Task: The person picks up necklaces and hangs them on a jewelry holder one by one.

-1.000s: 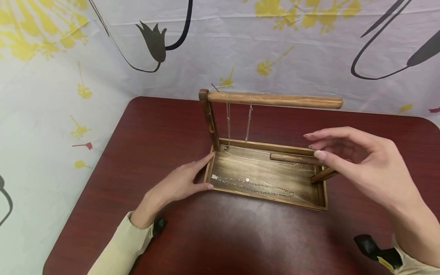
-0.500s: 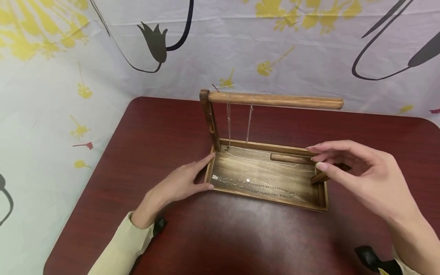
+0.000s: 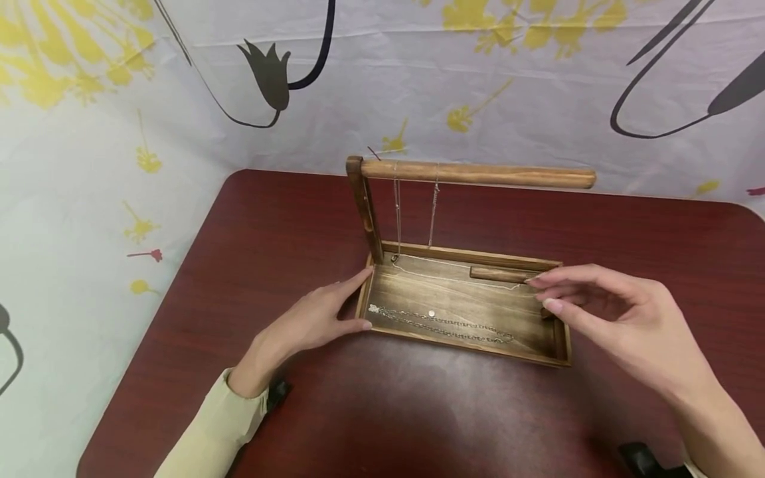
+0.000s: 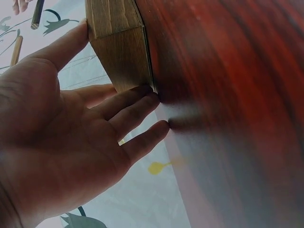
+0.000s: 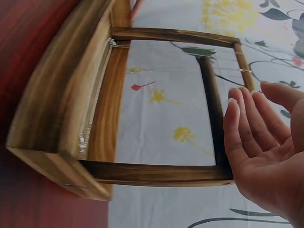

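A wooden jewelry stand stands on the table, its shallow tray (image 3: 466,292) at the bottom. My left hand (image 3: 311,315) touches the tray's left end, thumb at the near corner; its fingers look straight in the left wrist view. Over the right end is my right hand (image 3: 627,322), fingertips around the short lower bar (image 3: 502,274) and its post, nothing visibly held. Two thin necklaces (image 3: 433,212) hang from the long upper bar (image 3: 478,172). Inside the tray lie a fine chain (image 3: 448,275), a heavier necklace (image 3: 448,325) with a pale pendant, and a small white disc (image 3: 431,313).
The dark red table (image 3: 287,232) extends around the stand. Behind and to the left hangs a white cloth (image 3: 197,99) printed with flowers. The stand's tall left post (image 3: 366,212) rises beside my left fingertips.
My right hand has come down and slightly left, from above the short bar to beside it, now covering the short post. The left hand and the stand stay put.
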`<move>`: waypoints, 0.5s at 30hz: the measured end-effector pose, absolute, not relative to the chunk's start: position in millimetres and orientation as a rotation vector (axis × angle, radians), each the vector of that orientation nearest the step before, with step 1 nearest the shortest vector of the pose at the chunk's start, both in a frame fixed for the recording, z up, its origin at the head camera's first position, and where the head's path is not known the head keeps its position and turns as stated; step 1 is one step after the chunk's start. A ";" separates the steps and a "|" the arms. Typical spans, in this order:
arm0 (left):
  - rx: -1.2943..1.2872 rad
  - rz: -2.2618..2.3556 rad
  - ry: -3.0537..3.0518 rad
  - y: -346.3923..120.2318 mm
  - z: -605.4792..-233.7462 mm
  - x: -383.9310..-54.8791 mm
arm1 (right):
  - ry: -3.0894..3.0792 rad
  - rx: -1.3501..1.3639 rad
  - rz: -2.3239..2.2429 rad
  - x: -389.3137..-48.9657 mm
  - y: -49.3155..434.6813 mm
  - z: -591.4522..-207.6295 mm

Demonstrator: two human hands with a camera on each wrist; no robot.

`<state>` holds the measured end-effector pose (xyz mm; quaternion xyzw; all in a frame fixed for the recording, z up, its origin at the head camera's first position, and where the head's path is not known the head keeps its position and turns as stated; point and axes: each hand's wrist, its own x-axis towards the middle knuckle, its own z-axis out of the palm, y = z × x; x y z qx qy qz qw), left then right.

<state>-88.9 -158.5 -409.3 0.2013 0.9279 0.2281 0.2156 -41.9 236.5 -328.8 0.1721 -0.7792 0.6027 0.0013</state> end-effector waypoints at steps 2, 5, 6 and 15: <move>0.557 0.629 2.571 -158.4 -409.2 -88.8 | -2.474 0.532 1.868 -40.3 237.2 -332.7; 0.556 0.632 2.569 -158.3 -408.7 -89.1 | -2.555 0.489 1.781 -38.8 237.5 -334.8; 0.557 0.634 2.570 -158.2 -408.5 -89.3 | -2.591 0.469 1.732 -38.3 237.6 -335.0; 0.559 0.631 2.570 -159.2 -409.9 -89.6 | -2.684 0.446 1.673 -37.4 236.3 -341.8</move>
